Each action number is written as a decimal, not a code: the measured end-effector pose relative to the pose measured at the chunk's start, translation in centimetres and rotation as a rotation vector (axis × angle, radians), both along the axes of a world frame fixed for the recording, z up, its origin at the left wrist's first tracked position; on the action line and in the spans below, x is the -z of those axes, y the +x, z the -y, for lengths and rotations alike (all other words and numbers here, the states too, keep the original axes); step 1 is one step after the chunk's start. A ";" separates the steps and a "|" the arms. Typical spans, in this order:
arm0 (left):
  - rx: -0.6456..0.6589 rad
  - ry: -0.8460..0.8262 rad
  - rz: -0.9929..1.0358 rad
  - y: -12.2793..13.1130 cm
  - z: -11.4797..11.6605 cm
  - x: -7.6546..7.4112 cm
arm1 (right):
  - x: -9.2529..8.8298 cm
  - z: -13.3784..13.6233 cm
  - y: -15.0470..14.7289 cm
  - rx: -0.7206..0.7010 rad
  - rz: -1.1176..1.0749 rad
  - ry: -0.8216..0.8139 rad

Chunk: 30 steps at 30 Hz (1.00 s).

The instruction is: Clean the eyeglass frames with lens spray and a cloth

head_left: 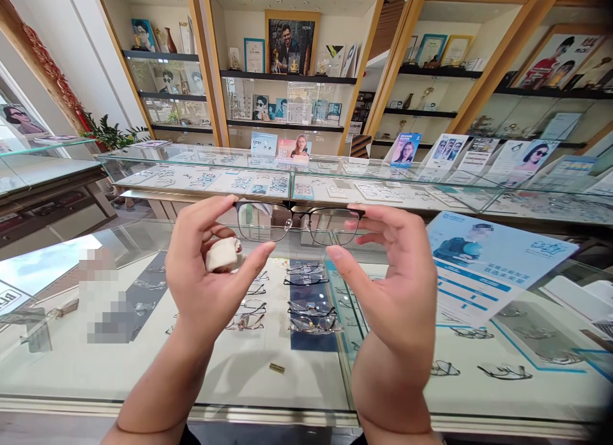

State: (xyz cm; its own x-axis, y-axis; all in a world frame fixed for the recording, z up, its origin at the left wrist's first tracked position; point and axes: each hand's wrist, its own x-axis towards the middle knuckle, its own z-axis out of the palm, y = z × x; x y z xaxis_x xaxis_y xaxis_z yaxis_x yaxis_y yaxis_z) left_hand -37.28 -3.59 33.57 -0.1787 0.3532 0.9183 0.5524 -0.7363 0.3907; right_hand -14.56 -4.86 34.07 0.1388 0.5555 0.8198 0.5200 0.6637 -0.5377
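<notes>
The glasses [300, 211] are held up level above the front case [230, 387]. The left hand [205, 266] pinches their left end and the right hand [397, 272] the right end, index fingers at the upper corners, thumbs near the lower rims; whether the thumbs touch is hard to tell. A cream cloth [223, 255] is tucked in the left hand's curled fingers. Under the glass of the front case, more pairs [311, 309] lie in columns, some on a navy mat [313, 343], with a gold tag [276, 368] nearer the person. A flyer [488, 272] rests on the case at the right. The rear case [189, 191] holds rows of pairs, and cards [263, 145] stand on its top. Beyond it, the middle cabinet [287, 77] holds a framed poster [293, 43], the left cabinet [163, 57] a brown vase [170, 41], and the next cabinet [440, 71] rightward 2 framed certificates [433, 49]
</notes>
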 end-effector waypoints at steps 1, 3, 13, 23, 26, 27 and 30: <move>-0.008 -0.009 0.007 0.0 0.0 0.1 | 0.0 0.0 0.0 -0.001 -0.001 0.009; -0.025 -0.034 0.022 -0.1 0.0 0.2 | 0.1 -0.1 -0.1 -0.006 -0.001 0.025; 0.001 -0.088 0.086 0.2 0.0 0.3 | 0.0 -0.1 -0.3 -0.024 -0.004 0.062; -0.007 -0.062 0.104 0.5 0.0 0.0 | -0.1 -0.3 -0.6 -0.046 -0.007 0.057; -0.021 -0.036 0.099 0.4 0.2 0.0 | -0.1 -0.2 -0.9 -0.037 -0.008 0.080; -0.027 -0.021 0.094 0.4 0.3 0.0 | -0.1 -0.1 -1.0 -0.037 -0.008 0.091; -0.062 -0.002 0.091 0.2 0.7 0.0 | 0.0 -0.2 -1.3 -0.068 -0.028 0.136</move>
State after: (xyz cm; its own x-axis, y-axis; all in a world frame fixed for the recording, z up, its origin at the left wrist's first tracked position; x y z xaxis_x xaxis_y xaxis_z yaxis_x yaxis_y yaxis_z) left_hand -37.03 -4.27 33.57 -0.2826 0.3406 0.8968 0.5596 -0.7008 0.4425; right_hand -15.89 -4.65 34.06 0.1290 0.4486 0.8844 0.4573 0.7644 -0.4545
